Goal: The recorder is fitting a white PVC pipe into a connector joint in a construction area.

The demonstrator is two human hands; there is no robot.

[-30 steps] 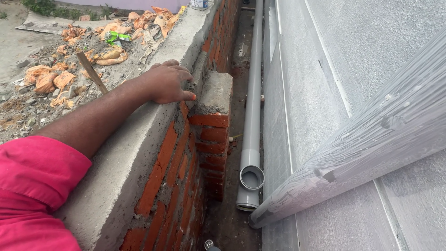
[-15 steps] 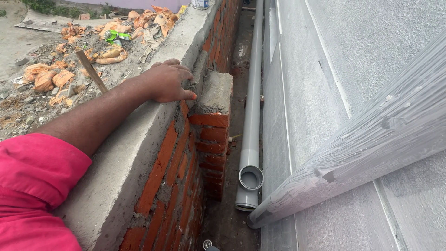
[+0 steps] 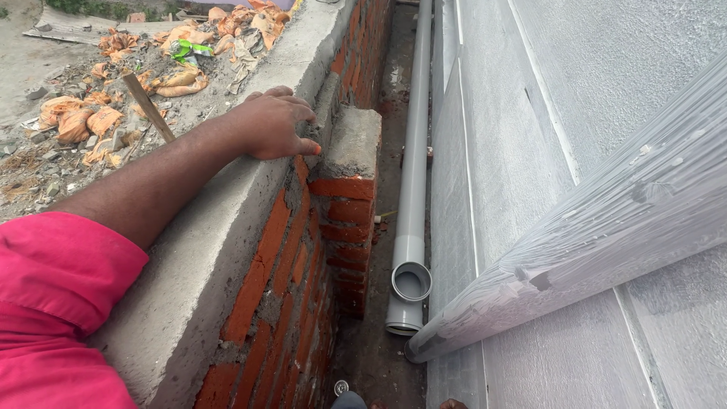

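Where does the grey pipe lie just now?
The grey pipe lies in the narrow trench right of the brick wall, beside the grey rendered wall.

The left hand lies palm-down on the wall's concrete cap, hiding its palm; the pink sleeve runs off the frame's left and bottom. Beyond the fingertips, the grey pipe exits the top edge. The plastic-wrapped length leaves at right. A small round object below is too small to identify.
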